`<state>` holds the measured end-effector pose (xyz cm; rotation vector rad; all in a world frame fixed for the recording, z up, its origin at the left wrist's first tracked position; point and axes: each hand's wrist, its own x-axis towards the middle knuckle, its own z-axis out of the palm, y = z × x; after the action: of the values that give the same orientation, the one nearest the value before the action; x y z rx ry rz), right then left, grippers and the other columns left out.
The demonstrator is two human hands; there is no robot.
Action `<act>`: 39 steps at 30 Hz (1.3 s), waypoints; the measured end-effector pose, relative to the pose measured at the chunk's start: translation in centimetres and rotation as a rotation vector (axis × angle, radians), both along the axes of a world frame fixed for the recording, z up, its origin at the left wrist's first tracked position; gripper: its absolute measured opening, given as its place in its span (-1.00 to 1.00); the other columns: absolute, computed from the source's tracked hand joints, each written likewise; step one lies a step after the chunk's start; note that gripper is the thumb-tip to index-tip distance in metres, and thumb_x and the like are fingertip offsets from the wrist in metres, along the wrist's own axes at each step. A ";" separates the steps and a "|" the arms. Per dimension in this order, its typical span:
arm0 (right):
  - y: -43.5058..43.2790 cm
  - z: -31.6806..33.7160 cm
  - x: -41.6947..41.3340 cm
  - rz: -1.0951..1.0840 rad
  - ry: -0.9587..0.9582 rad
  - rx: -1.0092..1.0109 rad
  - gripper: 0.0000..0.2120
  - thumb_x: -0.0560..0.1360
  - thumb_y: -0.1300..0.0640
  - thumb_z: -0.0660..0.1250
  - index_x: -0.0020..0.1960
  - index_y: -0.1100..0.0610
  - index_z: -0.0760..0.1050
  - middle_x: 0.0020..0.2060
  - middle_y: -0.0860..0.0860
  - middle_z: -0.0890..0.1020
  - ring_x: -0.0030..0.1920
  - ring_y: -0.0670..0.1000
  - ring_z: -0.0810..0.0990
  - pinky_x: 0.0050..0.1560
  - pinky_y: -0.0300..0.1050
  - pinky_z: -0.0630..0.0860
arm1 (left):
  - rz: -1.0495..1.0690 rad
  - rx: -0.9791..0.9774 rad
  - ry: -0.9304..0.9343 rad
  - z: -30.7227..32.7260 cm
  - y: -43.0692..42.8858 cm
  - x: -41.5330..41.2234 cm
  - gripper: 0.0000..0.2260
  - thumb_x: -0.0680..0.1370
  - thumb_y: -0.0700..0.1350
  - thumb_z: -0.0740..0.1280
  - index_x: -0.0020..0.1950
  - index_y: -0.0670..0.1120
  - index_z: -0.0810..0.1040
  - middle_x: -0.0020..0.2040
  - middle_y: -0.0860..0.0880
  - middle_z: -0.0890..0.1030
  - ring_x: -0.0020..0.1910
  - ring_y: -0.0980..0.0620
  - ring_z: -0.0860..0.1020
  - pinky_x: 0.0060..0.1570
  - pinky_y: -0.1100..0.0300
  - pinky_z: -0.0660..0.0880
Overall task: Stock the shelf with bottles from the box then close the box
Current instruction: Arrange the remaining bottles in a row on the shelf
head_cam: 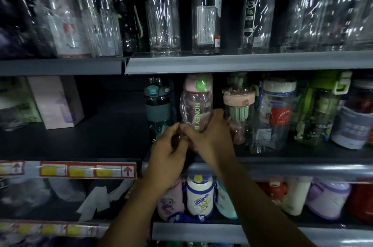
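Pink in its clear wrap, the bottle (pixel 198 103) stands on the middle shelf (pixel 101 139) beside a teal bottle (pixel 158 105); the right hand (pixel 210 133) grips its lower half, and the left hand (pixel 169 145) pinches its base. Stocking seems underway; the box is out of view, its closing likely still ahead

Honey bottle (pixel 196 103) stands on mid shelf (pixel 80 141). Just L of it: flip-lid bottle (pixel 158 103); just R: strainer bottle (pixel 238 105). Carton (pixel 58 103) well L, same shelf. Glass bottles (pixel 163 14) on upper shelf (pixel 242 62), above it. L hand (pixel 169 145) & R hand (pixel 210 133) in front of its base.
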<state>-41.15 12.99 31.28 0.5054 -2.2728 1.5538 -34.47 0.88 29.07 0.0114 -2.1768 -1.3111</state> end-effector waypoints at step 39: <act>4.5 -0.7 0.2 0.172 0.044 0.185 -0.77 0.61 0.11 0.41 0.07 -0.18 0.42 -0.14 -0.26 0.62 -0.12 -0.32 0.62 -0.03 -0.36 0.56 | 0.101 -0.094 0.050 1.1 0.9 -0.5 -0.66 0.58 -0.23 0.39 0.34 -0.04 0.57 0.18 0.13 0.63 0.16 0.18 0.59 0.17 0.37 0.44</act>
<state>-40.98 17.53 30.56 0.7957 -2.4059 1.3980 -35.01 1.81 30.21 0.0505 -2.1636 -1.1409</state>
